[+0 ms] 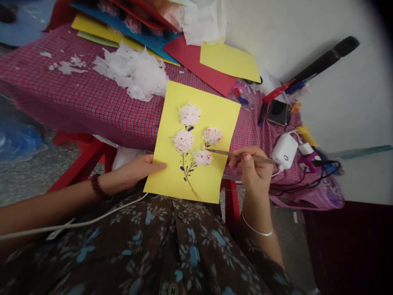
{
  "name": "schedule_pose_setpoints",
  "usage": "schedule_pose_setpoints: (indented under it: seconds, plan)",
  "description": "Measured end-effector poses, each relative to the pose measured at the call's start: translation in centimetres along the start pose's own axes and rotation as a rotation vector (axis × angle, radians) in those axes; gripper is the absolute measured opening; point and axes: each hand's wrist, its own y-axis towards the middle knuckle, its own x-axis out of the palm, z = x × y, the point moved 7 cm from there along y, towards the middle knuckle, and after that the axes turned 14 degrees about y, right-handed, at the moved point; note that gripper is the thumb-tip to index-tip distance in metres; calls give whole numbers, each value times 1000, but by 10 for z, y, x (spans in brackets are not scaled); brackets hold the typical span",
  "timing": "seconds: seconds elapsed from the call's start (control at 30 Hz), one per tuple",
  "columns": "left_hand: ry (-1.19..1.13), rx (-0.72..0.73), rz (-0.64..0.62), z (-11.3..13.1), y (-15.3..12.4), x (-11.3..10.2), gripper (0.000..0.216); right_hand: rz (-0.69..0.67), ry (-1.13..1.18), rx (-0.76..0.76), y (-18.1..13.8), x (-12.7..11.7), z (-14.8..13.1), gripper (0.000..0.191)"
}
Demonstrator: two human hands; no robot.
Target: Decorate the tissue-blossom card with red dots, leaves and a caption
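My left hand [139, 170] grips the left edge of a yellow sheet of paper [167, 123], thumb on top. The sheet bears several white paper flowers [183, 141] flecked with red, plus brown stems and dark blue leaves. Between the thumb and fingers of my right hand [253, 168] is a slim paintbrush [229, 153]. Its tip points left and lies at the upper edge of the lowest flower [202, 157]; whether it touches cannot be made out. The sheet's lower edge is close to my shirt, and its upper part overlaps the checked tablecloth [129, 119].
Torn white paper [135, 71] is heaped beyond the sheet. Coloured sheets [229, 61] are stacked at the back. To the right are a phone [278, 112], a white charger box [285, 149] and black cables [322, 180]. A white cable [101, 219] crosses my lap.
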Motion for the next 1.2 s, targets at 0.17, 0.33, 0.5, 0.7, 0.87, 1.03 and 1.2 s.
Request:
schedule_pose_setpoints:
  seconds: [0.17,0.33,0.5,0.7,0.87,1.03,1.2]
  plan:
    - [0,7,-7,-1,1,0,50,-49,-13,51,1,3,8,18]
    - [6,-3,-1,-2,2,0,47,-71,-39,87,0,5,12,21]
    - [4,-8,-15,-2,2,1,46,-73,-35,120,-1,5,14,21]
    - [-4,-12,-22,-2,2,2,48,29,52,61,3,-5,9,22]
    - [-3,-11,-26,-3,2,1,47,67,50,65,4,-6,12,25]
    - [0,-11,-43,-3,0,3,45,20,41,78,4,0,17,25]
    - [6,0,-30,-1,1,3,46,-63,0,110,4,4,16,24]
